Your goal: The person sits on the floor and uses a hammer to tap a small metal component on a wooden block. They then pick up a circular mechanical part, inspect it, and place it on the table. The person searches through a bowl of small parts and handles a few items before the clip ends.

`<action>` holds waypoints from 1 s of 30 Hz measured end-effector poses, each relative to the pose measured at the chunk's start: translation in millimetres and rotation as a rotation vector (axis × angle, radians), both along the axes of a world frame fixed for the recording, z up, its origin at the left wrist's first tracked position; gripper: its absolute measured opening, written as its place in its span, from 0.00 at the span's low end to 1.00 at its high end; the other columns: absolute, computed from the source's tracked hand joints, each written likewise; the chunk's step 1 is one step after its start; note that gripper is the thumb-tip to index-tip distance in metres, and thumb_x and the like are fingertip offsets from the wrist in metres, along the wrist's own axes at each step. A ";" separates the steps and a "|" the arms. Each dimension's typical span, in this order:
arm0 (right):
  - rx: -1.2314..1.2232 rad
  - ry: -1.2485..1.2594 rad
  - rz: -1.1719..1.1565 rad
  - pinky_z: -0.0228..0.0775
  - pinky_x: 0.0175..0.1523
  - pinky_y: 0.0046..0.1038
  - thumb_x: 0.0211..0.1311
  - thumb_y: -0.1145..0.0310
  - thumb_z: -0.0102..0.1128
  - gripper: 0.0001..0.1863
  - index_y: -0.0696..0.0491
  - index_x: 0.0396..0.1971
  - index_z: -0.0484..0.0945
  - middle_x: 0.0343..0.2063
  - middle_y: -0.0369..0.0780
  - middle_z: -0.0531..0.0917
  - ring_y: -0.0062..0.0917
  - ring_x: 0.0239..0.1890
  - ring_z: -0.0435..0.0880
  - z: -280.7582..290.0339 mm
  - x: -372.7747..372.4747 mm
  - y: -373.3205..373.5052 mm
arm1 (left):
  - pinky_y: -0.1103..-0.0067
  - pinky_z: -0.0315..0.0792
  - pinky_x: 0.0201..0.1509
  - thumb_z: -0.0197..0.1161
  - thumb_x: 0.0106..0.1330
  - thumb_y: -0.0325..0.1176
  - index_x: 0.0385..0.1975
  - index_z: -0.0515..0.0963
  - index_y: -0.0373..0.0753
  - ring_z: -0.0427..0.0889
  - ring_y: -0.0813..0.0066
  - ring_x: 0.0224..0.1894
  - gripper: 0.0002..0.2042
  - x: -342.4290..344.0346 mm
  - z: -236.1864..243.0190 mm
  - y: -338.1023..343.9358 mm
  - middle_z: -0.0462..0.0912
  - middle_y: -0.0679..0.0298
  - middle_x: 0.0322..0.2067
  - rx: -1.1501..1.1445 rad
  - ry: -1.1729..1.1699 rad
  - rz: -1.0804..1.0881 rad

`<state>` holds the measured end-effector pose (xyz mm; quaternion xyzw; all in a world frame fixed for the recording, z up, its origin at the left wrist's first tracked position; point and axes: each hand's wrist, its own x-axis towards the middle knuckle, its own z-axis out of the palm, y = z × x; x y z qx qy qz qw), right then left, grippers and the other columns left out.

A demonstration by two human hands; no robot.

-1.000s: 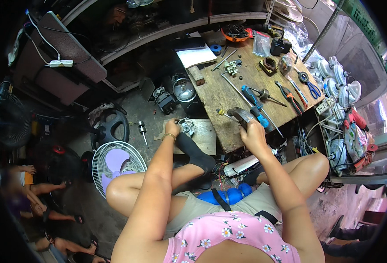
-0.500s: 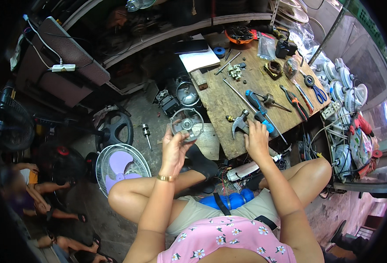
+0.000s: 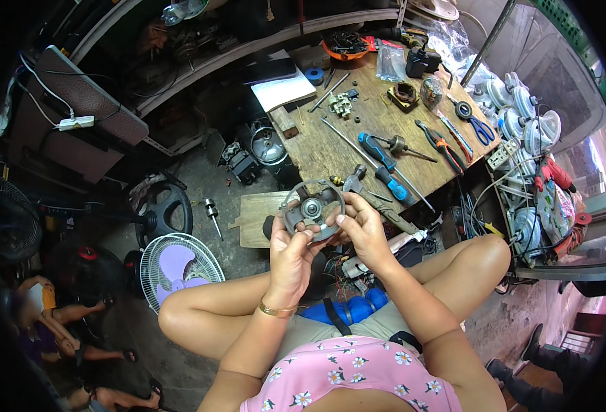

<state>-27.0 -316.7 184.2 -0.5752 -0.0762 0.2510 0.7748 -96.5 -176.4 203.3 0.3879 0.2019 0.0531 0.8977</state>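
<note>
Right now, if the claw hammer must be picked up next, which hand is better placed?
Probably the right hand, nearer to the claw hammer on the wooden table. The left hand is farther off; both hold the round metal motor housing, which the left might support alone.

The left hand [image 3: 290, 255] and right hand [image 3: 364, 230] grip the metal housing [image 3: 311, 208], which fills the space between them. Leftward, I can pass low over the wooden board [image 3: 255, 228] and floor strip [image 3: 226, 202], until the metal spindle [image 3: 211, 208] and purple-bladed fan [image 3: 177, 259] block me. Ahead, bare bench top [image 3: 312, 151] gives me a way in beside the wooden block [image 3: 286, 123]; farther right, the hammer [image 3: 384, 207], blue-handled tools [image 3: 393, 187] and pliers [image 3: 441, 145] obstruct me.
</note>
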 end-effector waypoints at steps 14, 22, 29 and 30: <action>-0.287 -0.350 -0.014 0.64 0.29 0.18 0.72 0.68 0.52 0.13 0.60 0.46 0.81 0.22 0.31 0.78 0.11 0.23 0.71 -9.5 19.6 4.9 | 0.87 0.74 0.35 0.62 0.62 0.22 0.57 0.71 0.38 0.78 0.86 0.42 0.22 15.3 -23.8 28.7 0.78 0.68 0.46 0.450 0.146 -0.338; -0.330 -0.505 -0.153 0.70 0.33 0.24 0.70 0.72 0.53 0.08 0.59 0.40 0.81 0.25 0.41 0.84 0.19 0.27 0.80 -2.0 6.3 15.2 | 0.87 0.76 0.34 0.64 0.62 0.24 0.50 0.74 0.39 0.78 0.86 0.33 0.16 17.4 -29.5 10.3 0.80 0.68 0.37 0.239 0.291 -0.253; -0.261 -0.677 -0.273 0.71 0.35 0.25 0.69 0.73 0.53 0.07 0.58 0.39 0.80 0.28 0.41 0.84 0.24 0.28 0.82 -15.7 6.5 18.3 | 0.84 0.73 0.33 0.65 0.62 0.26 0.39 0.73 0.45 0.79 0.86 0.35 0.10 18.1 -35.1 5.2 0.78 0.74 0.32 0.131 0.324 -0.268; -0.244 -0.689 -0.304 0.72 0.34 0.26 0.68 0.74 0.55 0.06 0.57 0.38 0.81 0.27 0.42 0.84 0.26 0.28 0.83 -17.8 6.8 19.2 | 0.84 0.73 0.33 0.65 0.62 0.26 0.40 0.73 0.45 0.79 0.86 0.34 0.10 18.3 -35.1 2.9 0.78 0.74 0.32 0.146 0.314 -0.247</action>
